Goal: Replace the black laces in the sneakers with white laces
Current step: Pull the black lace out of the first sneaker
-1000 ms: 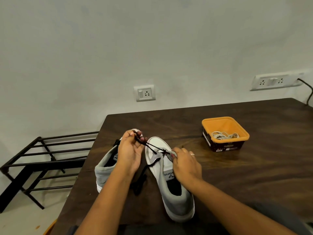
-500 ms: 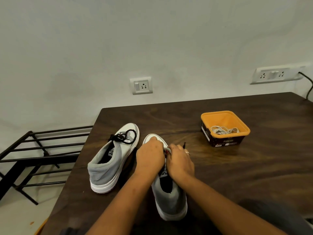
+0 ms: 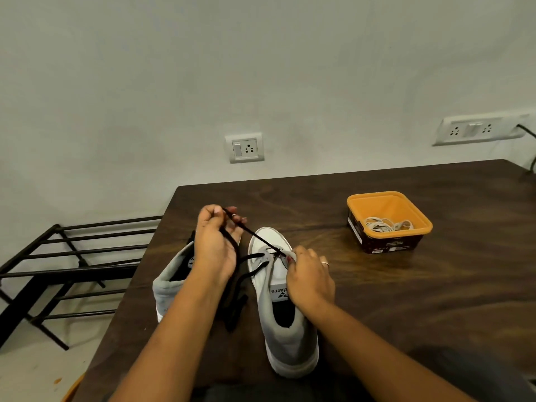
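Observation:
Two grey and white sneakers stand side by side on the dark wooden table. The right sneaker points away from me. My left hand is raised above the left sneaker and pinches the black lace, which runs taut down to the right sneaker's eyelets. More of this lace hangs loose between the two shoes. My right hand grips the right sneaker's upper at the eyelets. White laces lie coiled in an orange tub at the right.
A black metal rack stands on the floor left of the table. The table's left edge runs close to the left sneaker. Two wall sockets sit above the table's far edge, and a cable hangs at the far right.
Half a second ago both hands were together on the right sneaker's eyelets. My left hand has since risen up and to the left, pulling the black lace out with it.

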A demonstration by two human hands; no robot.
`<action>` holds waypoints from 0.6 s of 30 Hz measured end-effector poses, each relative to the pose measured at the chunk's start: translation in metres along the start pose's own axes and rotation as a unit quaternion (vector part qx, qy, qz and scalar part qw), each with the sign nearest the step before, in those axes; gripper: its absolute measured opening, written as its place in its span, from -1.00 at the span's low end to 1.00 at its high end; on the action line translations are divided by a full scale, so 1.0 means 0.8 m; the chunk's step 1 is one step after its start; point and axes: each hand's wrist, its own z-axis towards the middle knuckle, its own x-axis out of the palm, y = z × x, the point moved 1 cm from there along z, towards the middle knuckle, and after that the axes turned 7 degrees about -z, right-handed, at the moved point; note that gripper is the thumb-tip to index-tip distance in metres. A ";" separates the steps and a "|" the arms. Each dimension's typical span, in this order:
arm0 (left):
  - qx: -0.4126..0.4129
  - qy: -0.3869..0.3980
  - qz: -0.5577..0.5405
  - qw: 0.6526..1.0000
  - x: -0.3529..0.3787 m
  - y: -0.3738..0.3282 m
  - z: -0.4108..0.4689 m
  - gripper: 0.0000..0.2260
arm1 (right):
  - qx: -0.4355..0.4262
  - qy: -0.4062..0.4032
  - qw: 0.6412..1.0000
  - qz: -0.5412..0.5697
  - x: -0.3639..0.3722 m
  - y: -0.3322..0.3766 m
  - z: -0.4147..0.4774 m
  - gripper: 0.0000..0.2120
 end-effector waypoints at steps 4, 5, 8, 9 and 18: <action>0.071 -0.004 0.209 0.975 -0.017 -0.027 0.014 -0.72 | 0.001 0.001 1.000 -0.001 0.001 0.001 0.001 -0.76; 0.097 0.030 0.339 0.935 -0.021 -0.027 0.015 -0.75 | 0.000 0.003 1.000 -0.001 0.001 0.001 0.001 -0.76; 0.142 0.189 0.655 0.718 -0.028 0.001 0.005 -0.93 | -0.003 0.006 1.000 0.003 0.002 0.001 0.002 -0.76; 0.138 0.221 0.721 0.642 -0.026 0.016 -0.002 -0.96 | -0.003 0.007 1.000 0.005 0.002 0.001 0.002 -0.76; 0.162 0.215 0.821 0.504 -0.015 0.065 -0.015 -0.79 | -0.005 0.014 1.000 0.018 0.003 0.001 0.003 -0.75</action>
